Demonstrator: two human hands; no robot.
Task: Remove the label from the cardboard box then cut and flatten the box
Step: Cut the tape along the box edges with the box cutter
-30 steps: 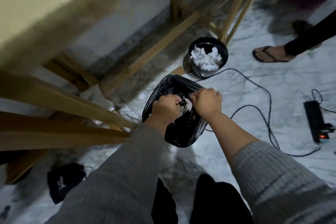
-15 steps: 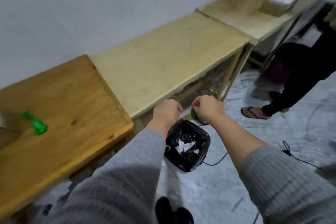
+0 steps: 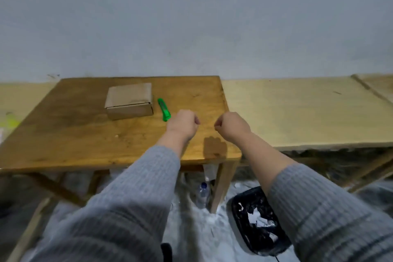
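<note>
A closed brown cardboard box (image 3: 129, 101) lies on the brown wooden table (image 3: 63, 134), toward its back. I see no label on its visible faces. Just right of the box lies a green utility knife (image 3: 164, 109). My left hand (image 3: 184, 123) hovers over the table near the knife's front end, fingers curled, holding nothing I can see. My right hand (image 3: 232, 125) is held beside it above the table's right edge, also curled into a loose fist with nothing visible in it.
A bin lined with a black bag (image 3: 255, 217), with torn white paper inside, stands on the floor below my right forearm. A plastic water bottle (image 3: 202, 194) stands by the table leg. A pale wooden table (image 3: 297, 112) adjoins on the right.
My view has swung up from the bin on the floor to the tabletop. Both hands left the black bag and rose over the brown table.
</note>
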